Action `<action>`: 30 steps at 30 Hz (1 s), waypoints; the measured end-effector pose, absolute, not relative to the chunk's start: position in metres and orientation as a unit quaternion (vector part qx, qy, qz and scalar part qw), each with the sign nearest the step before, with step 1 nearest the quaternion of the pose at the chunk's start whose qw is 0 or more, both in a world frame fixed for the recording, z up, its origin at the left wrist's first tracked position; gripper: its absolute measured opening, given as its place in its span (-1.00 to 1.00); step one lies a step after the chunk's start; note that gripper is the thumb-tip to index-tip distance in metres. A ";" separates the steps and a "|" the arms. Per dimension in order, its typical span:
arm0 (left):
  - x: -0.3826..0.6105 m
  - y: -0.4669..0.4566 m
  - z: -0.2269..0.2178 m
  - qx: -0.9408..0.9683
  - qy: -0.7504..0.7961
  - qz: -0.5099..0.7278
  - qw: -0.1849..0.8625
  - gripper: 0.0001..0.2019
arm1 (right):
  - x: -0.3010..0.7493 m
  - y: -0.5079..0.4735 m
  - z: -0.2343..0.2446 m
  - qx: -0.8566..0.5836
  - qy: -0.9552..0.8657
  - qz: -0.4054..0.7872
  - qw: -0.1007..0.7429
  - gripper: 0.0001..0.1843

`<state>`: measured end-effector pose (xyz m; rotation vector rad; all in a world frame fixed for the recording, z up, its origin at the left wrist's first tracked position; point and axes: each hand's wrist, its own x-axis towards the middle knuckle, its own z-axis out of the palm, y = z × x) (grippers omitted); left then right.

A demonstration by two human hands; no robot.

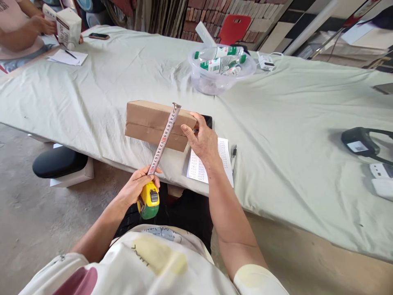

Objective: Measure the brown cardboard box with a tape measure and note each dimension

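A yellow and green tape measure (pixel 149 201) is in my left hand (pixel 136 186), whose fingers close around the base of its drawn-out blade (pixel 162 141). The blade slants up across the near face of a brown cardboard box (pixel 147 122), its metal hook at the box's top edge. My right hand (pixel 205 139) grips the box's right end, thumb on the near face and fingers over the top. Below that hand lies a sheet of paper with handwritten columns (pixel 198 169), partly covered by my forearm. A black pen (pixel 234 155) lies at its right edge. A dark object (pixel 208 121) is mostly hidden behind my hand.
A clear plastic basin (pixel 211 84) with several green-labelled bottles stands at the back of the cloth-covered table (pixel 92 94). At the far left a person's hands (pixel 46 24) hold a white box (pixel 68 28), near a phone (pixel 98 36). A black headset-like device (pixel 359 141) lies right. A black-topped stool (pixel 59 162) stands left.
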<state>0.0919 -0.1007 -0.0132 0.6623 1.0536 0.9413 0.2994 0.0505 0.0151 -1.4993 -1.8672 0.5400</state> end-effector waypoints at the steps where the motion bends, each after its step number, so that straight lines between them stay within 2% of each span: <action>1: 0.094 -0.099 -0.016 0.296 0.474 0.430 0.709 -0.67 | 0.300 0.056 0.014 -0.575 -0.714 0.208 0.340 -0.14; 4: 0.098 -0.091 -0.024 0.298 0.469 0.443 0.704 -0.67 | 0.301 0.069 0.010 -0.576 -0.709 0.218 0.344 -0.11; 11: 0.108 -0.074 -0.029 0.299 0.456 0.452 0.706 -0.68 | 0.299 0.083 0.010 -0.579 -0.692 0.252 0.349 -0.21; 24: 0.114 -0.078 -0.032 0.301 0.462 0.447 0.704 -0.68 | 0.296 0.086 0.010 -0.578 -0.682 0.270 0.358 -0.08; 30: 0.122 -0.075 -0.035 0.301 0.468 0.452 0.697 -0.70 | 0.295 0.087 0.009 -0.582 -0.679 0.271 0.356 -0.19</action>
